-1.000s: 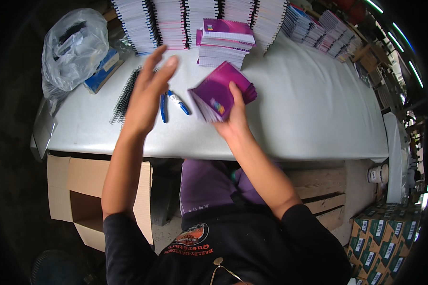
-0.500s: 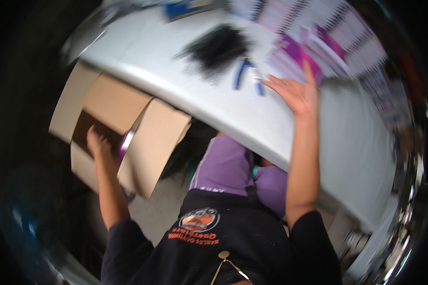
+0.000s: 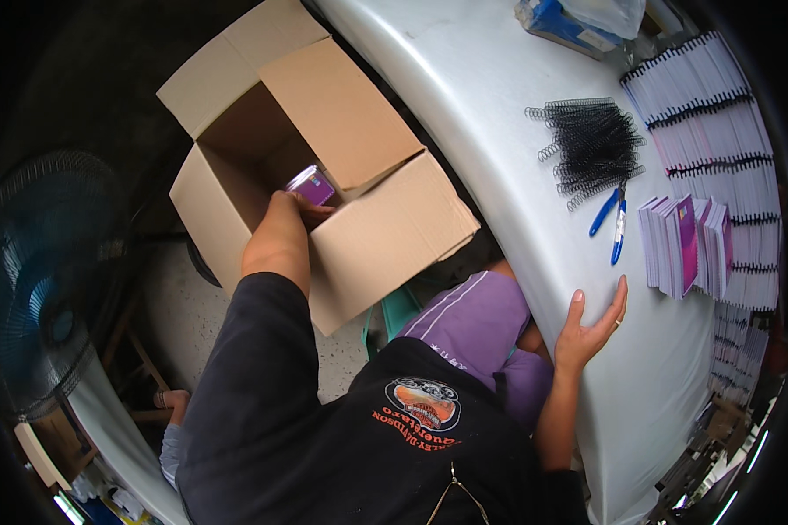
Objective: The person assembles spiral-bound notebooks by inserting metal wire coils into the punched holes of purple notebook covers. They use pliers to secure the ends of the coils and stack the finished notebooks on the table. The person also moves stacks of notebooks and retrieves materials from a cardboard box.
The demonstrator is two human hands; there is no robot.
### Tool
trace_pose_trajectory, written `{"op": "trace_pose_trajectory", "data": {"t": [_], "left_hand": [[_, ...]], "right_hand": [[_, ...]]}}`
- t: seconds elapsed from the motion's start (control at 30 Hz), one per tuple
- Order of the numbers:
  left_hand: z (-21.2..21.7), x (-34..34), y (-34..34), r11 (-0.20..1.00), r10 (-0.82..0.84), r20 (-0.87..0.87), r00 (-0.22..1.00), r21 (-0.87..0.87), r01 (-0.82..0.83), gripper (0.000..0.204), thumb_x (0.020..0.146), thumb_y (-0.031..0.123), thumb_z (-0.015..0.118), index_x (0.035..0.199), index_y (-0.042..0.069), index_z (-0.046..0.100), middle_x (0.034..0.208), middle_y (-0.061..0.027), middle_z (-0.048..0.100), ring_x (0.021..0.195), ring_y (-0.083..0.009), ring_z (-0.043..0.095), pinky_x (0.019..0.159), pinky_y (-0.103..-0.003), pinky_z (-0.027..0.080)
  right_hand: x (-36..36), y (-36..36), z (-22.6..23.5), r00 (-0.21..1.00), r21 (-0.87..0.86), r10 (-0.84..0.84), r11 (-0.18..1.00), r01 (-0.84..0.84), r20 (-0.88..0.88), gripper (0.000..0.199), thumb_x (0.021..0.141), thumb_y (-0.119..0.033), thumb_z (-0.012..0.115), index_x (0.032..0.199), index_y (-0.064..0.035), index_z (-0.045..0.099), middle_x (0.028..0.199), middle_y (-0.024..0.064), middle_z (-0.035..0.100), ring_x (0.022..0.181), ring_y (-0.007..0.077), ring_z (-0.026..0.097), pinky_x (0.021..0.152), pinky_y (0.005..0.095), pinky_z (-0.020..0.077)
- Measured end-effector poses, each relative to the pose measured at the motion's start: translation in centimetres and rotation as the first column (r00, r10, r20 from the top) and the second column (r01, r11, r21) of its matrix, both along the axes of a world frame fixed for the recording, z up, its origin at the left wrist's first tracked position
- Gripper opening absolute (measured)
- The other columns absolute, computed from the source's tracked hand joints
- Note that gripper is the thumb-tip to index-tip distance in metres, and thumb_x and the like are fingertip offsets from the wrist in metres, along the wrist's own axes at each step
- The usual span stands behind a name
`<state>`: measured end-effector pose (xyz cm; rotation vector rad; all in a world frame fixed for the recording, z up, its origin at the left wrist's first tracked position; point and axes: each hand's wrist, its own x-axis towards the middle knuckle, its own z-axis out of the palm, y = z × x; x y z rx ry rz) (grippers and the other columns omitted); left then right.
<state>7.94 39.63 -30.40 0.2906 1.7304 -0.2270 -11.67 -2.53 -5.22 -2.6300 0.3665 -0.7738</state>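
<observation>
My left hand (image 3: 299, 207) reaches into an open cardboard box (image 3: 385, 241) at the left. Its visible fingers stretch out just below a purple-covered book (image 3: 312, 186) inside; some of the hand is hidden, and I see no grip on the book. At the table's near edge, my right hand (image 3: 587, 337) is open, thumb and fingers apart, holding nothing. Blue-handled pliers (image 3: 614, 223) lie beyond it, touching a pile of black spiral binding coils (image 3: 594, 144). Close by stand small stacks of purple-covered books (image 3: 685, 245).
Rows of spiral-bound books (image 3: 700, 109) line the far right of the white-covered table (image 3: 464, 96). A blue box (image 3: 565, 26) with clear plastic sits at the back. A fan (image 3: 48, 289) stands at left. Another person's limb (image 3: 175, 407) shows at lower left.
My view has swung left, so the box appears nearer the middle. My left hand is now closer to the purple book in the box. My right hand has drawn back from the pliers and book stacks.
</observation>
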Motion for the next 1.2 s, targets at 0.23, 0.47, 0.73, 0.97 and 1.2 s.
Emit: {"op": "trace_pose_trajectory", "data": {"t": [0.23, 0.47, 0.73, 0.97, 1.2], "left_hand": [[-1.9, 1.4, -1.9, 0.949, 0.312, 0.011, 0.950, 0.050, -0.313, 0.075, 0.074, 0.045, 0.052, 0.132, 0.002, 0.035, 0.140, -0.0166, 0.031, 0.124, -0.0288, 0.035, 0.100, -0.044, 0.031], [-1.2, 3.6, -1.2, 0.914, 0.387, 0.055, 0.921, 0.109, -0.391, 0.081, 0.073, 0.050, 0.053, 0.136, 0.005, 0.031, 0.143, -0.0146, 0.028, 0.129, -0.0290, 0.029, 0.104, -0.044, 0.026], [-2.1, 4.2, 0.0, 0.965, 0.222, 0.063, 0.973, 0.129, -0.229, 0.093, 0.071, 0.062, 0.051, 0.140, 0.007, 0.024, 0.143, -0.0167, 0.027, 0.132, -0.0306, 0.024, 0.105, -0.043, 0.026], [-7.7, 6.4, 5.0, 0.908, 0.293, 0.455, 0.841, 0.144, -0.395, 0.082, 0.080, 0.047, 0.043, 0.136, -0.007, 0.018, 0.144, -0.0227, 0.017, 0.131, -0.0365, 0.024, 0.108, -0.048, 0.019], [-8.0, 9.0, 4.0, 0.917, 0.058, 0.581, 0.812, 0.291, -0.274, 0.067, 0.084, 0.039, 0.037, 0.131, -0.007, 0.026, 0.138, -0.0232, 0.029, 0.127, -0.0384, 0.031, 0.106, -0.051, 0.024]], "right_hand": [[1.8, 0.9, 0.0, 0.999, -0.305, -0.034, 0.952, 0.020, -0.039, 0.041, 0.082, -0.014, 0.054, 0.120, 0.0014, 0.049, 0.125, 0.0153, 0.050, 0.114, 0.0313, 0.047, 0.096, 0.0397, 0.0352], [1.3, 0.8, -0.6, 0.998, -0.381, -0.047, 0.924, 0.031, -0.032, 0.032, 0.081, -0.014, 0.053, 0.109, -0.0004, 0.059, 0.118, 0.0116, 0.056, 0.110, 0.0308, 0.049, 0.093, 0.0399, 0.0385], [1.4, 0.8, -0.9, 0.998, -0.373, -0.012, 0.928, -0.010, -0.057, 0.024, 0.082, -0.013, 0.052, 0.101, -0.0046, 0.064, 0.116, 0.0104, 0.057, 0.106, 0.0298, 0.051, 0.090, 0.0386, 0.0410], [1.9, 1.1, -0.7, 0.997, -0.368, 0.005, 0.929, -0.031, -0.071, 0.024, 0.083, -0.009, 0.050, 0.101, -0.0031, 0.064, 0.115, 0.0092, 0.058, 0.107, 0.0274, 0.051, 0.090, 0.0368, 0.0407], [0.8, 0.5, -0.8, 0.995, -0.455, -0.045, 0.891, 0.000, -0.088, 0.027, 0.082, -0.012, 0.049, 0.105, -0.0074, 0.063, 0.114, 0.0073, 0.059, 0.103, 0.0270, 0.053, 0.086, 0.0366, 0.0415]]}}
